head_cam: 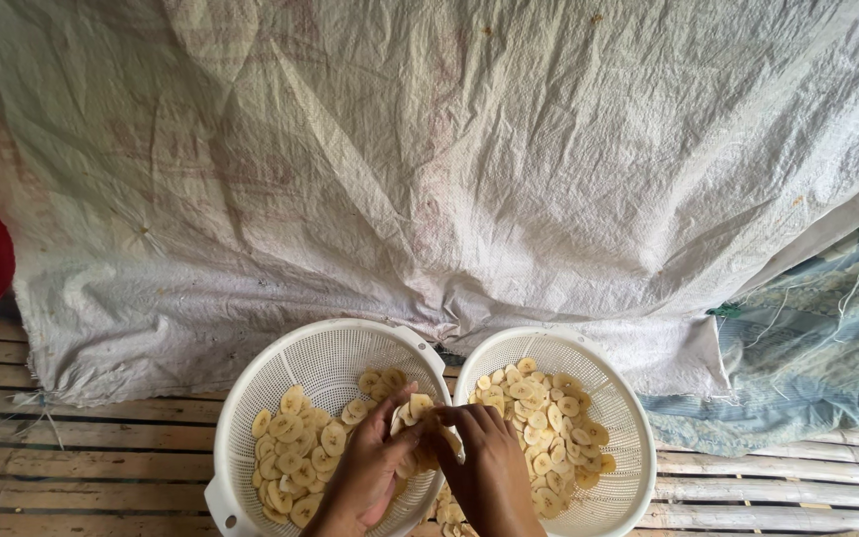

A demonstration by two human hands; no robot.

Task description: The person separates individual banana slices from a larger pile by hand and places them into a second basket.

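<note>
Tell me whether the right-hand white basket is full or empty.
Partly full. The right basket holds a layer of pale banana slices across its bottom, while its perforated upper wall stays bare.

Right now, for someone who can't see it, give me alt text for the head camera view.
Two bare hands, left hand and right hand, meet over pale banana slices between two white plastic colanders: left colander, right colander. Both sit on a slatted bamboo floor before a crumpled white woven tarp.
</note>
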